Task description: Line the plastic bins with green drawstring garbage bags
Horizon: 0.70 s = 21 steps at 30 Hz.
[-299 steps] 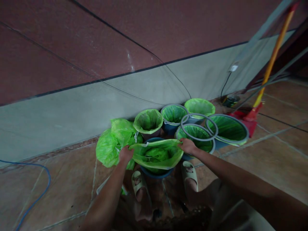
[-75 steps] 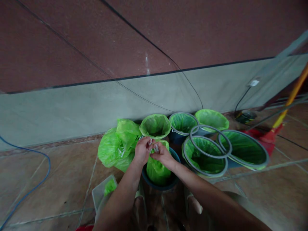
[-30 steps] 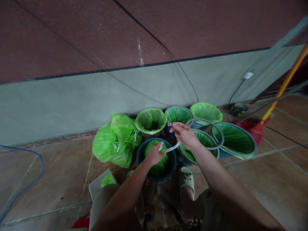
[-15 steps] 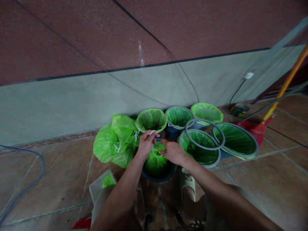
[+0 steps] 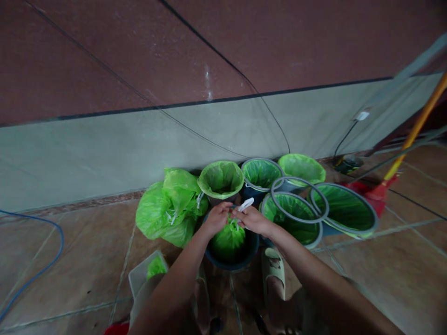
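Note:
A green trash bag (image 5: 228, 242), gathered at its neck, sits inside a blue bin (image 5: 233, 267) in front of my feet. Its white drawstring (image 5: 247, 204) loops up above my right hand (image 5: 250, 217), whose fingers are pinched on it. My left hand (image 5: 220, 216) is at the bag's neck with its fingers closed, touching or nearly touching the right one. Whether it grips the plastic or the string is hidden. Closed green bags (image 5: 164, 209) with white ties lie on the floor to the left.
Several lined bins stand along the wall, including one with a green liner (image 5: 220, 179). A loose grey ring (image 5: 299, 179) rests across the right bins. A red dustpan (image 5: 375, 195), a light box (image 5: 141, 274) and a blue cable (image 5: 59, 242) lie around. Slippers (image 5: 274, 267) flank the bin.
The white drawstring has gone from my left hand's fingertips to my right hand. Both hands have come closer together over the bag's neck. The view has tilted slightly.

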Tool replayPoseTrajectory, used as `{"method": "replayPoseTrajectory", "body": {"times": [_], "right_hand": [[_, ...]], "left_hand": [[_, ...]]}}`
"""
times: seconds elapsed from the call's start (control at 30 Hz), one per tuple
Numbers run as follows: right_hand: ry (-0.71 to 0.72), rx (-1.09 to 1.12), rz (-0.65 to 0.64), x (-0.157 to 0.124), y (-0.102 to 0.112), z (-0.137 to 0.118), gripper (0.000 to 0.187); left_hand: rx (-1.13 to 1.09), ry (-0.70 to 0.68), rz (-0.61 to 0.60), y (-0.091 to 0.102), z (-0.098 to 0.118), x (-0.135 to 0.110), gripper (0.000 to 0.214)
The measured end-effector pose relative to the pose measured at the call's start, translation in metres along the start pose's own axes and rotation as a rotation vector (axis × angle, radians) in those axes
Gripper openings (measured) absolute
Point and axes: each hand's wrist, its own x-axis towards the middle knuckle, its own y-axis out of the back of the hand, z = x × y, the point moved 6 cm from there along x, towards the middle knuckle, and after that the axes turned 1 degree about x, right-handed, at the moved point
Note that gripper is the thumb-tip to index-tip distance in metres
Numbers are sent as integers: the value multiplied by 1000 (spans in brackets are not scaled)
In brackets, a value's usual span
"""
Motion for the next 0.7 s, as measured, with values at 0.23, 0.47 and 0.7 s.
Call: {"method": "replayPoseTrajectory", "body": {"times": [0.23, 0.47, 0.7], "right_hand": [[13, 121, 95, -1, 30, -5, 37], [-72, -5, 29, -16, 33, -2, 32], [-37, 393, 60, -6, 21, -19, 30]], "left_hand": [[157, -11, -109, -24, -7, -11, 20], [8, 136, 164, -6, -18, -6, 17], [173, -62, -396, -46, 3, -25, 14]]}}
